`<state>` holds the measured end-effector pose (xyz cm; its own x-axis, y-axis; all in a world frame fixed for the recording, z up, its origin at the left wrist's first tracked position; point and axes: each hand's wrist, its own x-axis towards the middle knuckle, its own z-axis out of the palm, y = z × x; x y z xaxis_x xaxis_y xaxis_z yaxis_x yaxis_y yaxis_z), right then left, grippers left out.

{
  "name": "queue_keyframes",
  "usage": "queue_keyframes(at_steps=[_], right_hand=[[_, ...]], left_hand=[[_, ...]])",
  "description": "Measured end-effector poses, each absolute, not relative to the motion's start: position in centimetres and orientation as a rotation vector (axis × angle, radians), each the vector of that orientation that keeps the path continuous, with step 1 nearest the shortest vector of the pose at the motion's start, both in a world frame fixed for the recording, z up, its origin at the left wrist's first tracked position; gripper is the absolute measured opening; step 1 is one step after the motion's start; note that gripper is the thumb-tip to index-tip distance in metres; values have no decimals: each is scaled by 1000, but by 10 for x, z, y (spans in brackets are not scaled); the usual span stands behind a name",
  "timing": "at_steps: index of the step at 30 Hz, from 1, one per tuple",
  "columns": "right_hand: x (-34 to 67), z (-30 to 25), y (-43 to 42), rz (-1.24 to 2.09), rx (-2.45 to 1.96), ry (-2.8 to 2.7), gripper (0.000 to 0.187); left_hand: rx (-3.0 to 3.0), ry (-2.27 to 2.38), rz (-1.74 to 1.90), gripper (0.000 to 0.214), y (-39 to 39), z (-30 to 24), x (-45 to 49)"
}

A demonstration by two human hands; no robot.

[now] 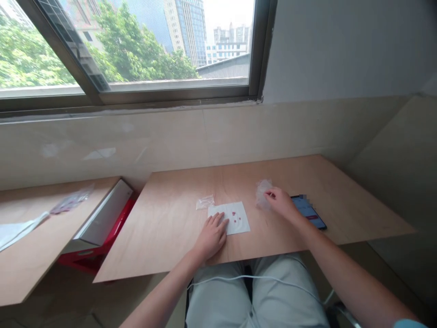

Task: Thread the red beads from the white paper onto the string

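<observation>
My left hand (212,233) lies with its fingers spread on the left part of a white sheet of paper (243,223). Several small red pieces (235,217) are scattered on the paper, just right of my fingertips. Farther right, my right hand (280,200) has thumb and fingers closed together at the edge of a crumpled clear plastic bag (263,189). Whether the fingers pinch the bag or something small from it is too small to tell. A second, flat clear plastic bag (205,202) rests beyond the paper, to its left.
A phone (309,212) with its screen lit lies under my right forearm's far side. Across a gap on the left stands another table (20,269) with a clear bag (72,200) and white sheets (20,230). A red stool (112,232) sits between the tables. A white cable (246,276) crosses my lap.
</observation>
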<state>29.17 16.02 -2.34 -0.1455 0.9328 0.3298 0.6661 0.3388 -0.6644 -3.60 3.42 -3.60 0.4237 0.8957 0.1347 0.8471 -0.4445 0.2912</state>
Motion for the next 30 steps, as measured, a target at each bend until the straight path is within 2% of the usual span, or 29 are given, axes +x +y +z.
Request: queue_keyframes(at_steps=[3, 7, 10, 17, 30], right_hand=[[286, -13, 129, 868, -1366, -1647, 25], [264, -6, 76, 1544, -1132, -1223, 34], [249, -3, 41, 1819, -996, -1170, 37], [241, -4, 10, 1917, -932, -1407, 40], [217, -7, 0, 1864, -805, -1498, 34]], left_hand=[[2326, 1577, 614, 44, 26, -17, -22], [1873, 1479, 841, 28, 4, 15, 7], [1673, 1357, 891, 27, -18, 30, 29], [1568, 1295, 865, 31, -50, 14, 41], [1308, 1061, 897, 33, -39, 7, 28]])
